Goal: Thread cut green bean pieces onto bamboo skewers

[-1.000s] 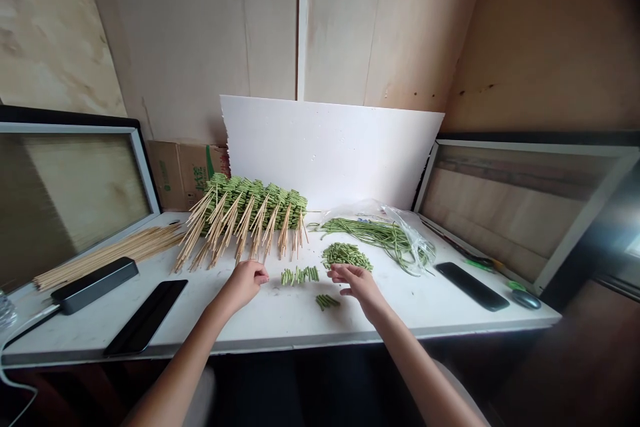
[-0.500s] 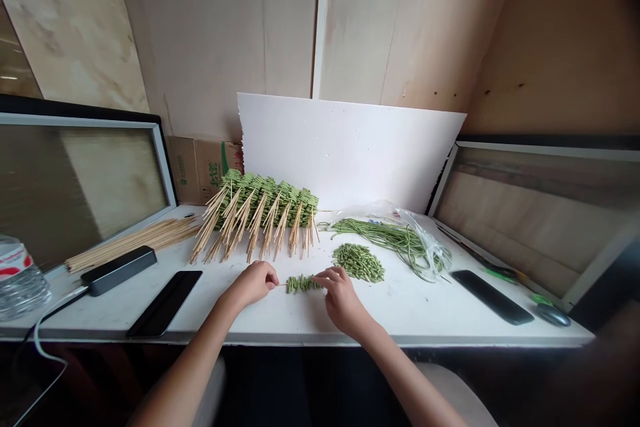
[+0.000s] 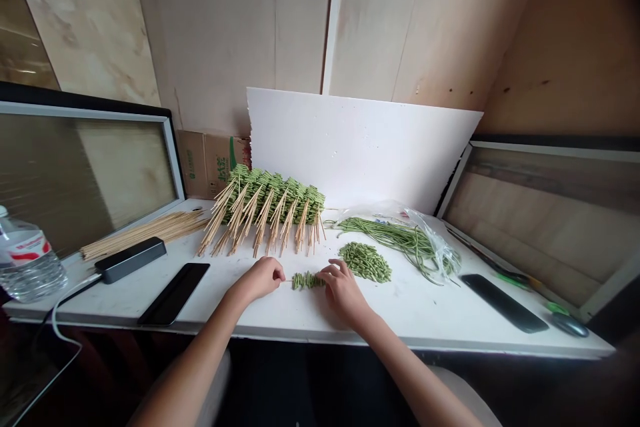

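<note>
Head view: clock directions run from the row of bean pieces (image 3: 306, 280) at the centre, on the table (image 3: 410, 320) between both hands.
Left hand: at nine o'clock, fingers pinched tight round a thin stick (image 3: 287, 281) pointing at the row, probably gripped close to keep it steady and level.
Right hand: at three o'clock, fingers half curled over the row's near end, likely to keep pieces lined up; whether it pinches any, I cannot tell.
Cut pile (image 3: 366, 261): between two and three o'clock, just beyond the right hand, presumably for easy reach.
Long beans (image 3: 383, 230): two o'clock, partly under a plastic bag (image 3: 443, 250).
Skewered stack (image 3: 267, 193): eleven o'clock, stick ends facing the person, perhaps for tidy stacking.
Loose sticks (image 3: 150, 233): between nine and ten, on the left hand's side.
</note>
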Demonstrator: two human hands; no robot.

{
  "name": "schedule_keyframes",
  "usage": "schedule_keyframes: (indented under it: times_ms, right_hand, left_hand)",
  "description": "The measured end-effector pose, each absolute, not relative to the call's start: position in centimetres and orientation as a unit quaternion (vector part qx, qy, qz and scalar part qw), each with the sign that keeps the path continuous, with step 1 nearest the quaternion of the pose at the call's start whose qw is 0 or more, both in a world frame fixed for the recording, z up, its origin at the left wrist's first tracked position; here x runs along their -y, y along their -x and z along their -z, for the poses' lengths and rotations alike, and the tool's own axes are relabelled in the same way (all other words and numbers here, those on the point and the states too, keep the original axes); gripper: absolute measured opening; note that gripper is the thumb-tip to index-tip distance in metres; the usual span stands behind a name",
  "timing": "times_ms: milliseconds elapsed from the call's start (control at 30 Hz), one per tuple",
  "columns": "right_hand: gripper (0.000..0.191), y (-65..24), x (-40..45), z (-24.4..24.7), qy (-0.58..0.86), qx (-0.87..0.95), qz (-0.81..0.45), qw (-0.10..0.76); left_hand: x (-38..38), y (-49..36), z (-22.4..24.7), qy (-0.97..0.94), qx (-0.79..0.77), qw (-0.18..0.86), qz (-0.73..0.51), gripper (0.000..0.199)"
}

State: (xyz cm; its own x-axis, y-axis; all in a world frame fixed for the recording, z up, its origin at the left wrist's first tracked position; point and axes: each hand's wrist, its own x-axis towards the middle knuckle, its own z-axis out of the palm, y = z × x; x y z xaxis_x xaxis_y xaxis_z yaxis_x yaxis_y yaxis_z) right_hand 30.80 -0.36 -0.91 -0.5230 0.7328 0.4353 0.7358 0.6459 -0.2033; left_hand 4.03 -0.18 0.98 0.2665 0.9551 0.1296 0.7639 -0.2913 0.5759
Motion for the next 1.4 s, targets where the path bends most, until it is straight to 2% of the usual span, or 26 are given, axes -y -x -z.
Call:
schedule_keyframes:
  times_ms: [267, 467, 567, 767, 967, 1100, 1233, 1400]
  right_hand:
    - [0.027, -30.5, -0.3, 0.2, 0.428, 0.872, 0.012, 0.235]
    - [0.018, -30.1, -0.9, -0.3, 0.441, 0.867, 0.006, 0.232]
    - [0.018, -30.2, -1.0, -0.4, 0.44, 0.868, 0.0, 0.231]
    - [0.031, -30.3, -1.0, 0.0, 0.438, 0.867, -0.011, 0.238]
    - [0.023, -29.8, -1.2, 0.0, 0.469, 0.846, -0.017, 0.253]
    - [0.025, -29.3, -1.3, -0.1, 0.495, 0.835, -0.006, 0.241]
    - [0.018, -28.8, -1.3, -0.2, 0.513, 0.827, 0.006, 0.23]
    - [0.017, -28.9, -1.4, -0.2, 0.5, 0.821, 0.012, 0.276]
  left_hand:
    - [0.0, -4.0, -0.9, -0.769, -0.562, 0.211, -0.222, 0.02]
    - [-0.1, -4.0, -0.7, -0.765, -0.572, 0.206, -0.211, 0.023]
    - [0.0, -4.0, -0.7, -0.765, -0.575, 0.205, -0.206, 0.024]
    - [0.1, -4.0, -0.9, -0.768, -0.572, 0.205, -0.202, 0.021]
    - [0.3, -4.1, -1.2, -0.767, -0.577, 0.2, -0.198, 0.022]
    - [0.4, -4.1, -1.3, -0.765, -0.581, 0.199, -0.195, 0.023]
    - [0.5, -4.1, -1.3, -0.763, -0.583, 0.199, -0.193, 0.023]
    - [0.5, -4.2, -1.4, -0.763, -0.586, 0.197, -0.189, 0.022]
